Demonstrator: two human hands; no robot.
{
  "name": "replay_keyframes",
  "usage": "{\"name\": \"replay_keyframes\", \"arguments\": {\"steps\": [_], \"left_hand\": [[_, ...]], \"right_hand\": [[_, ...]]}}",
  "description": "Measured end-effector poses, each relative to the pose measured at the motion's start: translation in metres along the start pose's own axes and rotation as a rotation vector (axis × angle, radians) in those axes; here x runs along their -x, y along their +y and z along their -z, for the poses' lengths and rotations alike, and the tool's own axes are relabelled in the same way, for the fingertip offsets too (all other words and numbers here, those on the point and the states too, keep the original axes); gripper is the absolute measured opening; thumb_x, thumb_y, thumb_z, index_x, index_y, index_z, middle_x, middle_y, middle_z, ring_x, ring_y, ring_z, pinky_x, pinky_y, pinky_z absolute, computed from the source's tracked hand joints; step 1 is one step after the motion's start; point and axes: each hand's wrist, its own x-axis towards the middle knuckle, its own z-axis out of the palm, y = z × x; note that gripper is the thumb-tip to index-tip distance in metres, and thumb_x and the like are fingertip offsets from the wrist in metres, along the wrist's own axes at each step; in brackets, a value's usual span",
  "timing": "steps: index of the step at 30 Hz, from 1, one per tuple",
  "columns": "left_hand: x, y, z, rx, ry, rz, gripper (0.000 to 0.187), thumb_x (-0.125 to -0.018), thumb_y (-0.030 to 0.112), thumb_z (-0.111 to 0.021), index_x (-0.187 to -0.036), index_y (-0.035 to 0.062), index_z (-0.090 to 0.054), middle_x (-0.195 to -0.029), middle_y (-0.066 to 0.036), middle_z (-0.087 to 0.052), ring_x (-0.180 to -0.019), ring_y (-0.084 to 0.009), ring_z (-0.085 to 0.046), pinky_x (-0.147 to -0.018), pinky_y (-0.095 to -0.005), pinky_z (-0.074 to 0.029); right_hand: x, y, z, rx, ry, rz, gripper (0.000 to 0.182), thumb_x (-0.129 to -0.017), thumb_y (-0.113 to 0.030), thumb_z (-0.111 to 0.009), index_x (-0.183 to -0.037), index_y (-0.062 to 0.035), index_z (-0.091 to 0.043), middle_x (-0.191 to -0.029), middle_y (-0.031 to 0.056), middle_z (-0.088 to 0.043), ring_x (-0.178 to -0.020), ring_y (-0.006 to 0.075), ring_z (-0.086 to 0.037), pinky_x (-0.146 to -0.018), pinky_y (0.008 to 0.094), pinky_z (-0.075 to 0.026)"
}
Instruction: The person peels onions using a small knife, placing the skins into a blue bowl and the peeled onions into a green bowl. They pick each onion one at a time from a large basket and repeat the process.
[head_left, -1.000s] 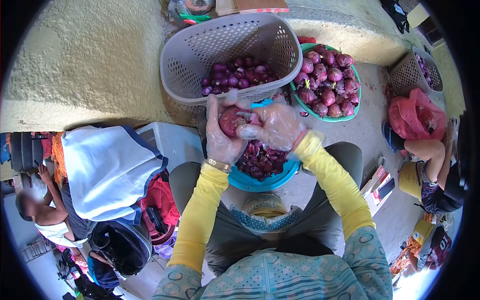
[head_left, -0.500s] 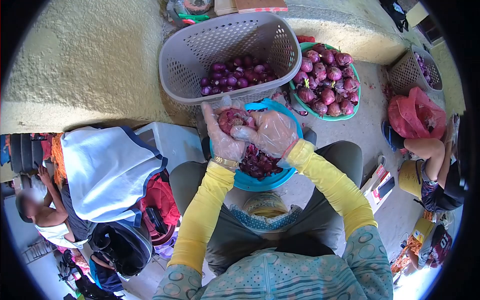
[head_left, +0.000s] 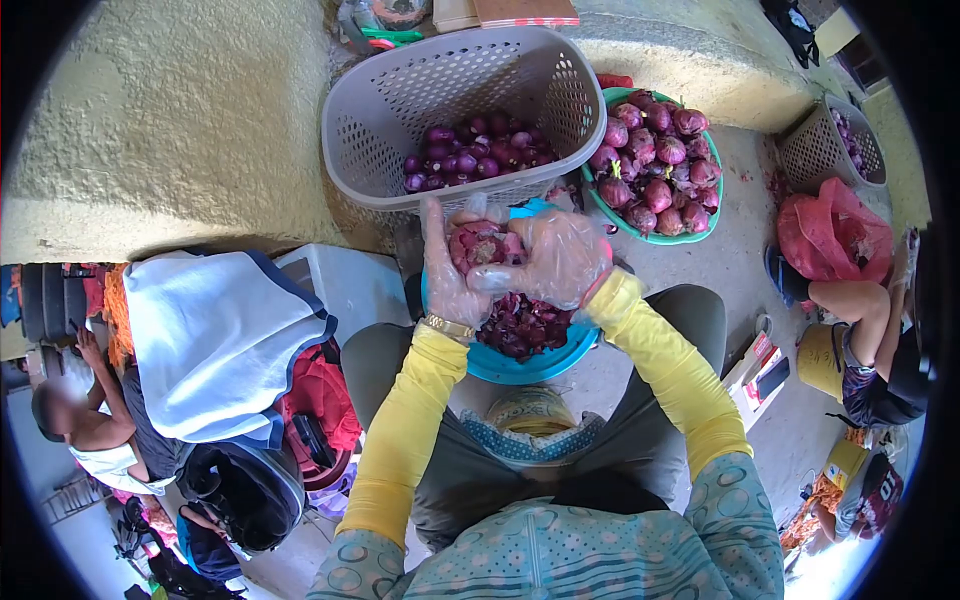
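A red onion (head_left: 484,246) with loose, papery skin rests in the fingers of my left hand (head_left: 450,280). My right hand (head_left: 552,262) is curled against the onion's right side, its thumb reaching across just below. Whatever its folded fingers hold, if anything, is hidden. Clear plastic gloves cover both hands. Under them stands a blue basin (head_left: 545,368) with dark onion peelings (head_left: 525,328) inside. Just beyond is a grey perforated basket (head_left: 350,150) with peeled purple onions (head_left: 478,150). A green-rimmed basin (head_left: 668,240) to its right is heaped with unpeeled red onions (head_left: 655,165).
A rough wall ledge (head_left: 200,120) runs along the upper left. A white cloth (head_left: 215,340) drapes over things at left. Another basket (head_left: 835,145) and a red plastic bag (head_left: 835,235) lie at right. Other people sit at both sides.
My right hand has shifted slightly right, its thumb now lower along the onion. The onion stays in my left hand, which has moved a little right and down.
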Motion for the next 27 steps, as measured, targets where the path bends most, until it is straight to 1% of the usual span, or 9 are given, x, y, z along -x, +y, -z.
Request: {"name": "replay_keyframes", "arguments": {"steps": [5,9,11,14,18,20,21,25,27], "left_hand": [[0.001,-0.008,0.004,-0.159,0.093,-0.334,0.055,-0.096,0.063,-0.058,-0.102,0.0090,-0.060,-0.102,-0.013,-0.067,-0.092,-0.0264,-0.066,-0.080,-0.0410,-0.059],[0.002,-0.007,0.009,-0.121,0.074,-0.340,0.057,-0.097,0.065,-0.054,-0.102,0.0089,-0.060,-0.102,-0.013,-0.066,-0.090,-0.0254,-0.065,-0.077,-0.0405,-0.058],[0.003,-0.009,0.009,-0.146,0.138,-0.395,0.059,-0.098,0.068,-0.050,-0.100,0.0098,-0.058,-0.101,-0.009,-0.063,-0.096,-0.0230,-0.063,-0.090,-0.0406,-0.055],[0.006,-0.014,0.004,-0.160,0.116,-0.495,0.060,-0.096,0.068,-0.054,-0.106,0.0090,-0.060,-0.105,-0.012,-0.065,-0.094,-0.0240,-0.063,-0.081,-0.0390,-0.055],[0.004,-0.001,-0.007,-0.183,0.031,-0.325,0.059,-0.096,0.066,-0.057,-0.112,0.0089,-0.063,-0.106,-0.012,-0.065,-0.096,-0.0243,-0.063,-0.086,-0.0391,-0.055],[0.009,0.008,-0.015,-0.107,-0.110,0.019,0.057,-0.096,0.062,-0.059,-0.117,0.0083,-0.064,-0.106,-0.012,-0.066,-0.097,-0.0252,-0.064,-0.088,-0.0414,-0.056],[0.009,0.008,-0.011,-0.028,-0.124,0.084,0.053,-0.098,0.057,-0.060,-0.116,0.0078,-0.065,-0.105,-0.012,-0.066,-0.098,-0.0258,-0.064,-0.089,-0.0427,-0.056],[0.005,0.001,0.001,0.030,-0.053,-0.035,0.046,-0.100,0.052,-0.059,-0.110,0.0072,-0.065,-0.102,-0.011,-0.066,-0.092,-0.0260,-0.064,-0.083,-0.0414,-0.057],[0.005,-0.001,0.003,-0.038,-0.005,-0.138,0.048,-0.101,0.054,-0.056,-0.108,0.0071,-0.065,-0.101,-0.011,-0.066,-0.091,-0.0256,-0.064,-0.083,-0.0410,-0.056]], "right_hand": [[0.003,-0.002,-0.019,-0.237,-0.021,-0.110,0.063,-0.085,-0.071,-0.064,-0.099,-0.0105,-0.074,-0.076,0.0207,-0.069,-0.071,0.0402,-0.068,-0.067,0.0469,-0.054],[0.003,-0.009,-0.019,-0.295,-0.075,-0.175,0.061,-0.087,-0.069,-0.063,-0.094,-0.0087,-0.075,-0.076,0.0217,-0.069,-0.072,0.0405,-0.068,-0.067,0.0471,-0.053],[0.005,-0.002,-0.032,-0.344,-0.083,-0.208,0.053,-0.090,-0.057,-0.068,-0.095,-0.0046,-0.074,-0.075,0.0215,-0.066,-0.068,0.0395,-0.064,-0.067,0.0447,-0.050],[0.007,-0.003,-0.036,-0.619,-0.113,-0.261,0.054,-0.092,-0.057,-0.067,-0.091,-0.0033,-0.074,-0.075,0.0217,-0.067,-0.068,0.0389,-0.064,-0.068,0.0442,-0.051],[0.000,0.001,-0.014,-0.704,-0.067,-0.201,0.063,-0.087,-0.068,-0.063,-0.089,-0.0057,-0.073,-0.078,0.0226,-0.069,-0.074,0.0409,-0.068,-0.070,0.0462,-0.053],[-0.005,0.002,0.006,-0.068,-0.122,-0.078,0.063,-0.085,-0.068,-0.066,-0.096,-0.0071,-0.075,-0.078,0.0211,-0.070,-0.072,0.0406,-0.069,-0.069,0.0471,-0.055],[-0.002,-0.002,0.007,-0.086,-0.033,-0.003,0.058,-0.084,-0.062,-0.071,-0.093,-0.0040,-0.074,-0.071,0.0210,-0.066,-0.069,0.0404,-0.067,-0.064,0.0486,-0.052],[0.002,0.000,-0.021,-0.143,0.015,-0.035,0.058,-0.085,-0.062,-0.070,-0.091,-0.0037,-0.073,-0.070,0.0209,-0.065,-0.069,0.0412,-0.066,-0.065,0.0492,-0.051],[0.004,-0.002,-0.028,-0.228,-0.019,-0.132,0.064,-0.086,-0.068,-0.065,-0.100,-0.0064,-0.074,-0.078,0.0227,-0.069,-0.073,0.0416,-0.068,-0.069,0.0479,-0.054]]}}
